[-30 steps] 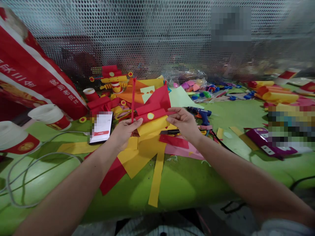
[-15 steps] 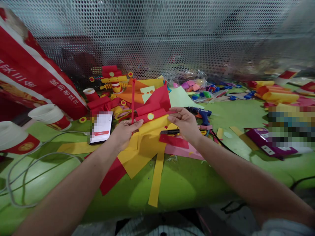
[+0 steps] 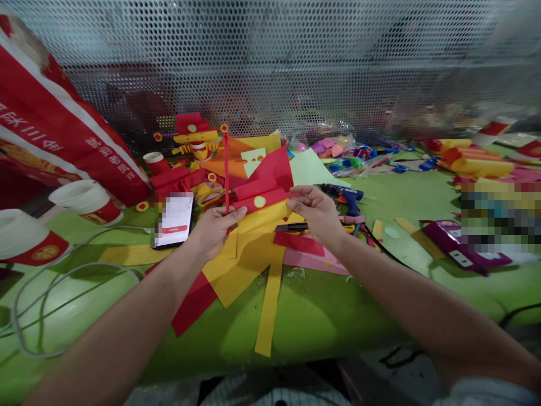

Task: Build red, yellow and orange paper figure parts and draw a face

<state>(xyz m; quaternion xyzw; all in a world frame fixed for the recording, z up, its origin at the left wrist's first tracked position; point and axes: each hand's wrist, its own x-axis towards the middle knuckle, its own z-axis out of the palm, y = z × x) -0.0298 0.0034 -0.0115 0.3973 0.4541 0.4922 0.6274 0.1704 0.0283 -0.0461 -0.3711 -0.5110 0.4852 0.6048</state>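
Observation:
Between my two hands is a rolled red-and-yellow paper piece (image 3: pixel 270 202), with a pale disc rimmed in yellow on its front. My left hand (image 3: pixel 213 230) is closed on its left end, the thumb lying along the red roll. A thin red strip (image 3: pixel 227 172) stands upright from that same hand. At the right end, my right hand (image 3: pixel 315 210) pinches the piece between thumb and fingers. Just below it lies a utility knife (image 3: pixel 292 227). Yellow paper sheets (image 3: pixel 236 270) and a red sheet (image 3: pixel 194 304) are spread underneath. A phone (image 3: pixel 174 220) is left of my left hand.
Paper cups (image 3: pixel 87 200) and a red printed bag (image 3: pixel 71 113) stand at left, with a white cable (image 3: pixel 42 276) looping nearby. Behind are a similar paper figure (image 3: pixel 196 135) and scissors (image 3: pixel 211 197). A blue glue gun (image 3: pixel 349 194) and purple packet (image 3: pixel 465 245) lie at right.
The held piece and the red strip have shifted very slightly, the strip's top a little to the left. Both hands keep their hold.

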